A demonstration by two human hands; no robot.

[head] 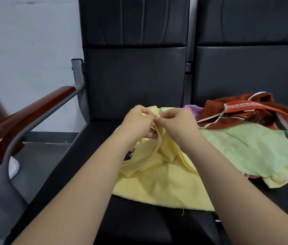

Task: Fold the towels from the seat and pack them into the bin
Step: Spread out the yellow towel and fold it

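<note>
Yellow terry towel (pixel 164 184) lies mid-seat on the black padded seat (pixel 139 225); left hand (pixel 136 121) and right hand (pixel 176 122) both pinch its bunched edge.

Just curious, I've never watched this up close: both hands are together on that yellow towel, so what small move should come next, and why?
Probably draw the left hand and right hand apart along the edge they pinch, so the yellow towel spreads out. It lies bunched in loose folds on the seat, too crumpled to fold neatly.
</note>
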